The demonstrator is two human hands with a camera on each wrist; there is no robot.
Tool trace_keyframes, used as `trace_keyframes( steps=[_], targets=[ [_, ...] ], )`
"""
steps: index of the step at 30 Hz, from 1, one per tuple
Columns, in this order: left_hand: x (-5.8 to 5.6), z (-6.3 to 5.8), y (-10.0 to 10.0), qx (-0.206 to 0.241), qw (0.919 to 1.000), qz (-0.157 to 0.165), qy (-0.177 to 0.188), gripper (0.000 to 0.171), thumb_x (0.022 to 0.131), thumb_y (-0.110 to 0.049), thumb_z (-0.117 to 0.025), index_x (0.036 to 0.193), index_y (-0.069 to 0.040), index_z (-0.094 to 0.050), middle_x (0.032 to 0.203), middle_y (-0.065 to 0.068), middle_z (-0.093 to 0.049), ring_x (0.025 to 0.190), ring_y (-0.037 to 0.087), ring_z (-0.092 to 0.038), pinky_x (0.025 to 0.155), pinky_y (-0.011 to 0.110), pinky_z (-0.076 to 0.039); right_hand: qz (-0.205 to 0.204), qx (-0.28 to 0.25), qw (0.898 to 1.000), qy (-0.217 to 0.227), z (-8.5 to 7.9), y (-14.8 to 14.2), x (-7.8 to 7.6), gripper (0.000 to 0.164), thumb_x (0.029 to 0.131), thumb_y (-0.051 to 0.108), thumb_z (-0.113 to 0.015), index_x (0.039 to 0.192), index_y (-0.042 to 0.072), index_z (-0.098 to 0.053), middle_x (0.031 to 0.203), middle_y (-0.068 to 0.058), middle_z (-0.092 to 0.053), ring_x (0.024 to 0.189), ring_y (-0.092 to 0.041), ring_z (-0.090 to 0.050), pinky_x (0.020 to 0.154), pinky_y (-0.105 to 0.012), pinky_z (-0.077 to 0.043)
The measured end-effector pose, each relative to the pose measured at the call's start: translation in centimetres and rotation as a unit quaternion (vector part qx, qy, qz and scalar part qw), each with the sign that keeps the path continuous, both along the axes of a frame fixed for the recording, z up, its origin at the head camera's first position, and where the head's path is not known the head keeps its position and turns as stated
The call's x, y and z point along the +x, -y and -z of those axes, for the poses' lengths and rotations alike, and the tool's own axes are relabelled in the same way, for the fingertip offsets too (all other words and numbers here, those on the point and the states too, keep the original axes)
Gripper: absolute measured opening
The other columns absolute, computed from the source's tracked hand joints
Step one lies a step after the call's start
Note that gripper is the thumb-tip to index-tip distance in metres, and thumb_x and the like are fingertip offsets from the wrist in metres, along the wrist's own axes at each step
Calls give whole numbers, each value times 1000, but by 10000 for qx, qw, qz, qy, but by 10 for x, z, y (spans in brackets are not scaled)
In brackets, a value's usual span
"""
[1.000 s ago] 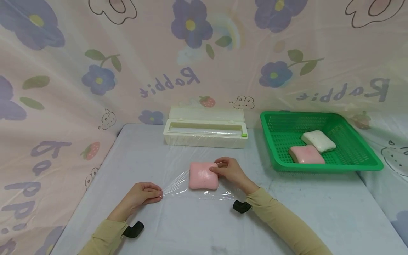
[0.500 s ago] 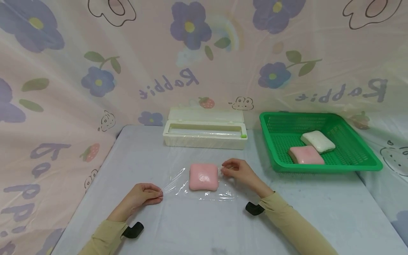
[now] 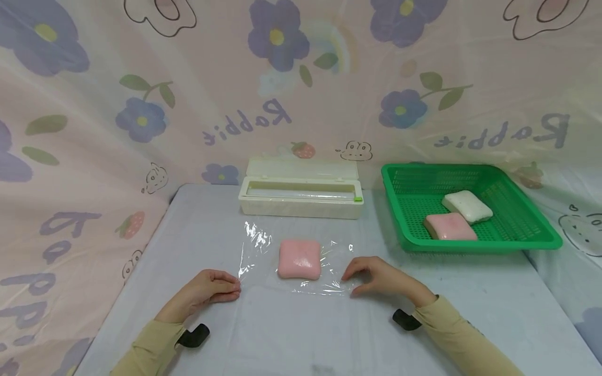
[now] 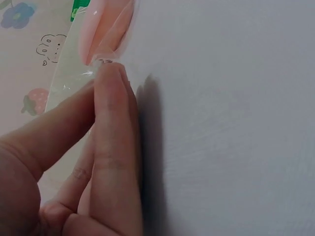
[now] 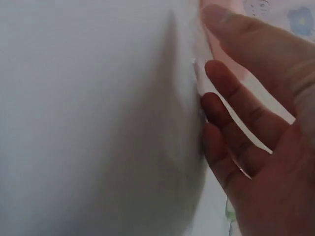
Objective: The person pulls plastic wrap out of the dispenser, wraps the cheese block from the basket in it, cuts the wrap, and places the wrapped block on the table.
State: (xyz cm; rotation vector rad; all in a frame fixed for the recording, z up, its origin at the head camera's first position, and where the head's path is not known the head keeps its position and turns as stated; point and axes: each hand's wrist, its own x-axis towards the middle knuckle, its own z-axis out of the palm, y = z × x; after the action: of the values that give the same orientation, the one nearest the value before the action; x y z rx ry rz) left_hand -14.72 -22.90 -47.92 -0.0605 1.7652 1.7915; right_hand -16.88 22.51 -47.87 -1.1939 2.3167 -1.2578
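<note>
A pink square block (image 3: 299,259), rounded like a bar of soap, lies on a sheet of clear cling film (image 3: 257,241) spread on the table. At the film's front left corner, my left hand (image 3: 204,292) pinches the edge between thumb and fingertips. The left wrist view shows those fingertips (image 4: 109,73) pressed together on the film, with the pink block beyond. My right hand (image 3: 383,279) is by the film's front right corner, thumb and fingers spread apart. In the right wrist view, the fingertips (image 5: 214,101) are close to the table surface; whether they touch the film is unclear.
Behind the film stands a long white cling film box (image 3: 301,208), lid up, with a roll inside. To the right, a green basket (image 3: 479,244) holds another pink block (image 3: 450,226) and a white one (image 3: 467,206). A patterned curtain (image 3: 310,104) hangs behind the table.
My right hand has let go of the pink block and moved right and nearer to me. The film has flattened out around the block. My left hand has kept its place.
</note>
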Motion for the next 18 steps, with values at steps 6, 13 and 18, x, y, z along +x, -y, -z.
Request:
trace_keyframes(
  steps=[6,13,18],
  targets=[
    [0,-3,-1,-222,9997,131,58,22,89,0,-65,105,14,-60,93,16,-69,83,21,-69,80,34,-56,60,653,9955,-683,5,9,4,19,76,13,-82,93,17,-75,93,7,-63,90,-8,-54,79,-26,-48],
    [-1,-4,2,-269,9993,190,154,20,90,-3,-65,103,12,-62,92,16,-69,82,20,-69,80,34,-56,50,950,9871,-1285,2,15,8,9,80,12,-78,83,18,-71,86,12,-60,83,-3,-54,75,-23,-49],
    [-3,-6,8,37,9995,132,275,23,90,-4,-66,106,11,-62,97,16,-69,87,21,-68,83,33,-55,216,634,9941,-854,-4,11,9,7,87,10,-72,91,14,-67,88,6,-65,84,-4,-58,75,-24,-52]
  ],
)
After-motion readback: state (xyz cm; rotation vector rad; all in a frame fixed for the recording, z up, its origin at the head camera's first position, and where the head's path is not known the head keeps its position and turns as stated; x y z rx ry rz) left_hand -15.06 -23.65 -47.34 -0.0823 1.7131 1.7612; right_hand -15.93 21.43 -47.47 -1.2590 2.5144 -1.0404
